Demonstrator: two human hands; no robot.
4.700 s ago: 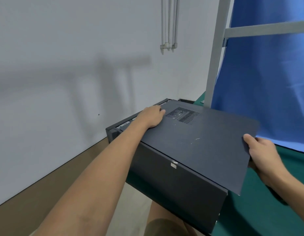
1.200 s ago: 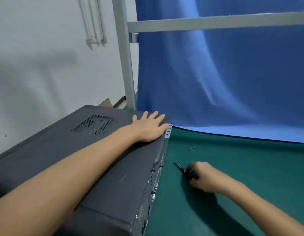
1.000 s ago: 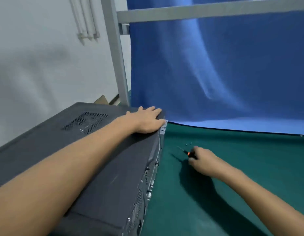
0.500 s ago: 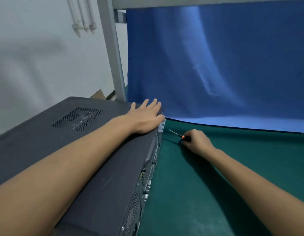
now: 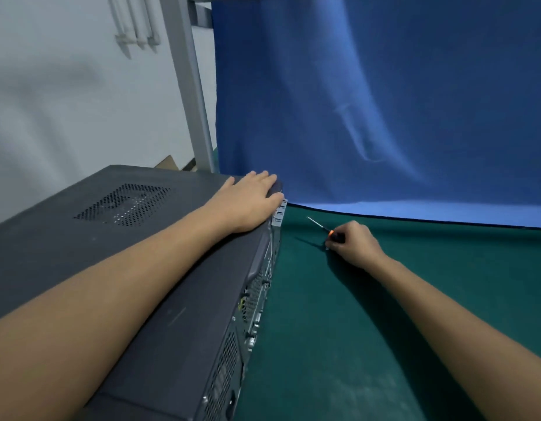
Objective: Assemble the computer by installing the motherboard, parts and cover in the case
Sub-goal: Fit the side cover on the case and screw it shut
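Note:
The dark grey computer case (image 5: 81,247) lies on its side on the green table, its cover panel with a vent grille on top and its rear ports facing right. My left hand (image 5: 248,202) lies flat, fingers straight, on the cover's far right corner. My right hand (image 5: 354,243) rests on the cloth to the right of the case, fingers curled round a small screwdriver (image 5: 322,227) whose thin shaft points up and left. Something small and pale shows at its fingertips, too small to identify.
A green cloth (image 5: 384,344) covers the table to the right of the case. A blue curtain (image 5: 384,101) hangs behind it. A grey metal post (image 5: 192,86) stands at the back, beside a white wall with pipes (image 5: 135,28).
The cover, earlier held over the case by both hands, now lies on it. My right hand took the screwdriver from the cloth and carried it farther back; the left hand stayed on the cover.

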